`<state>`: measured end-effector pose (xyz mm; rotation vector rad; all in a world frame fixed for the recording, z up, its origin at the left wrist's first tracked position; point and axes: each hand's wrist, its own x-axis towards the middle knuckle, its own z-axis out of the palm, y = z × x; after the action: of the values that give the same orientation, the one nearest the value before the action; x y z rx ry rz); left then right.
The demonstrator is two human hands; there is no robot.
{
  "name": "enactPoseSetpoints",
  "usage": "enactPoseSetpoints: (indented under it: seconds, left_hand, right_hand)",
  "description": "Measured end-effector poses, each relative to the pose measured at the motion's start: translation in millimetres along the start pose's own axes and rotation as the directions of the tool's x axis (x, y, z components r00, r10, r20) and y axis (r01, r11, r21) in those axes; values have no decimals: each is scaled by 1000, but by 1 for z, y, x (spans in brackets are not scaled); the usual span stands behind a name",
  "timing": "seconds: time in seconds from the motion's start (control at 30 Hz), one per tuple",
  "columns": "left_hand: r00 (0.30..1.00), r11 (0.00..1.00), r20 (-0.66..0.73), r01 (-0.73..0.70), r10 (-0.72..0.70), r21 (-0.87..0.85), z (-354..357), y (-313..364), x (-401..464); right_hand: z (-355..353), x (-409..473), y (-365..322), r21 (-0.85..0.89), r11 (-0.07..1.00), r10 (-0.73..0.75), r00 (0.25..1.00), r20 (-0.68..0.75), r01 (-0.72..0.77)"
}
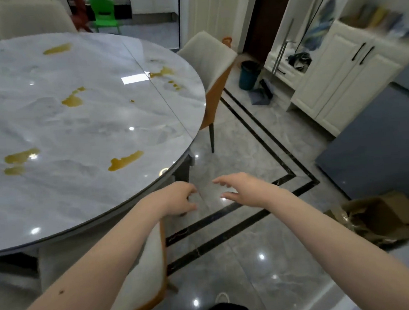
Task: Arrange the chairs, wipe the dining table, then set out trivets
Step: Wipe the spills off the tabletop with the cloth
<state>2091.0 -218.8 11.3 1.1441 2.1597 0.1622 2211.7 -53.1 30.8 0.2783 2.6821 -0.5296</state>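
Note:
A round grey marble dining table (56, 201) fills the left of the view, with several yellow-brown spills (124, 160) on its top. A white chair with an orange back (144, 275) stands tucked at the table's near edge, under my left forearm. My left hand (177, 198) hovers just past the chair's top corner, fingers apart and holding nothing. My right hand (242, 188) is beside it over the floor, open too. A second white and orange chair (210, 62) stands at the table's right side.
A teal bin (248, 75) and a dustpan sit by the white cabinets (334, 82) at the right. A brown cardboard box (382, 217) lies on the floor near a dark blue block (379, 147). A green child's chair (104, 13) stands at the back.

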Motion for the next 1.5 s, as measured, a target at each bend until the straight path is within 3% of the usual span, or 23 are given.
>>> enactPoseSetpoints:
  seconds: [0.33, 0.7, 1.13, 1.37, 1.5]
  left_hand:
    - [996, 993, -58, -78, 73, -93, -59, 138, 166]
    - [987, 987, -43, -154, 153, -36, -162, 203, 357]
    - [919, 913, 53, -394, 390, 103, -278, 355, 609]
    - [895, 892, 111, -442, 432, 93, -327, 460, 755]
    - [878, 872, 69, -479, 474, 106, -362, 521, 827]
  right_hand:
    - [-98, -3, 193, 81, 976, 211, 972, -104, -204]
    - [-197, 89, 345, 233, 942, 288, 936, -204, -239]
    - [-320, 139, 569, 420, 806, 551, 789, -271, -418]
    - [-391, 164, 720, 452, 771, 606, 735, -304, -449]
    - [-442, 180, 807, 460, 758, 625, 718, -306, -463]
